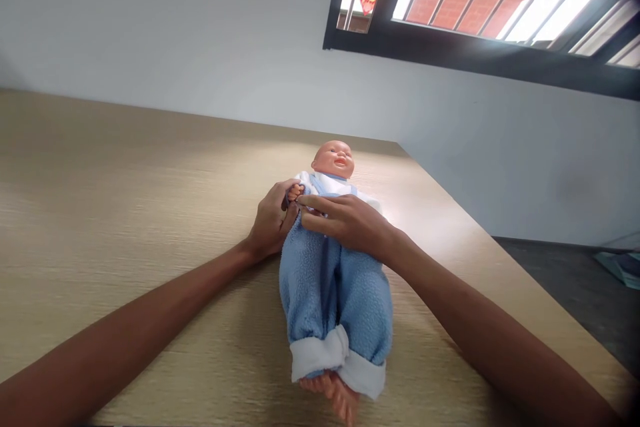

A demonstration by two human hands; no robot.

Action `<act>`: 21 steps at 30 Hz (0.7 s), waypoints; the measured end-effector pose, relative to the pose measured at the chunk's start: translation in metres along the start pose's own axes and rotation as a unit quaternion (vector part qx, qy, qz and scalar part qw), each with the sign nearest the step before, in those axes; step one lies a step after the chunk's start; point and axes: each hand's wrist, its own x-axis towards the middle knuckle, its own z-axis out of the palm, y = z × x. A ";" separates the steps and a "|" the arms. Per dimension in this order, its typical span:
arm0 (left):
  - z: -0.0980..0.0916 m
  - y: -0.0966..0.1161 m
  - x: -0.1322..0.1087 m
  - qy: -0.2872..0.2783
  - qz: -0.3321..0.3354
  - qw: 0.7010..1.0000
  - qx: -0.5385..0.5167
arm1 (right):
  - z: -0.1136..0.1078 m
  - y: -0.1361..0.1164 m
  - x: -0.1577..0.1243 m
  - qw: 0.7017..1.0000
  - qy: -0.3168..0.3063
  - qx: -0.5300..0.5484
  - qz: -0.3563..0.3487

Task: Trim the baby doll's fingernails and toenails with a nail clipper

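A baby doll lies on its back on the wooden table, its head at the far end and its bare feet towards me. It wears blue fleece overalls with white cuffs over a white top. My left hand is closed around the doll's arm on the left side, and the small doll hand shows between thumb and fingers. Across the doll's belly reaches my right hand, with its fingertips pinched at that same doll hand. The overalls' front is partly hidden under my right hand.
The pale wooden table runs back to a white wall, and its right edge slants down beside my right arm. A dark-framed barred window is at the upper right. Grey floor lies beyond the table edge.
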 end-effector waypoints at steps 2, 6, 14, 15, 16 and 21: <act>0.000 0.000 0.000 -0.002 -0.002 1.000 0.001 | 0.001 0.000 -0.001 1.000 0.007 0.006 0.000; -0.001 0.001 0.001 -0.012 -0.007 1.000 0.015 | 0.008 0.002 -0.003 0.999 0.037 0.024 0.014; -0.007 0.003 0.003 -0.088 -0.053 0.991 0.086 | -0.025 0.022 -0.016 0.952 0.207 0.130 0.182; -0.008 0.004 0.003 -0.096 -0.058 0.989 0.096 | -0.032 0.022 -0.021 0.934 0.229 0.159 0.223; -0.009 0.004 0.004 -0.105 -0.063 0.987 0.104 | -0.038 0.020 -0.028 0.913 0.244 0.192 0.265; -0.014 0.008 0.010 -0.147 -0.068 0.977 0.140 | -0.043 0.001 -0.071 0.833 0.206 0.302 0.414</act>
